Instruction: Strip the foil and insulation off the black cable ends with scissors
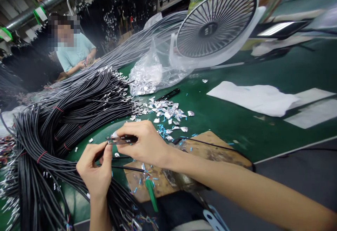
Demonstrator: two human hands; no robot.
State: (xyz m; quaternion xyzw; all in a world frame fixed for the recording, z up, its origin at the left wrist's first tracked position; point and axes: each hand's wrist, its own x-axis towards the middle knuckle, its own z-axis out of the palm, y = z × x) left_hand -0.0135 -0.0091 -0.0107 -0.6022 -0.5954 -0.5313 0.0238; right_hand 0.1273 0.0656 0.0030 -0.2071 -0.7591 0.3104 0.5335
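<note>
My left hand is closed in a pinch on the end of a thin black cable that runs right over a brown board. My right hand is closed round small black-handled snips, whose tip meets the cable end at my left fingertips. A big bundle of black cables tied with red bands lies to the left, foil-wrapped ends pointing right. Torn foil scraps are heaped just beyond my hands.
A white desk fan stands at the back on the green table. A clear plastic bag of foil lies beside it. White cloth lies right. A second black tool lies near the scraps. A person in a light shirt works far left.
</note>
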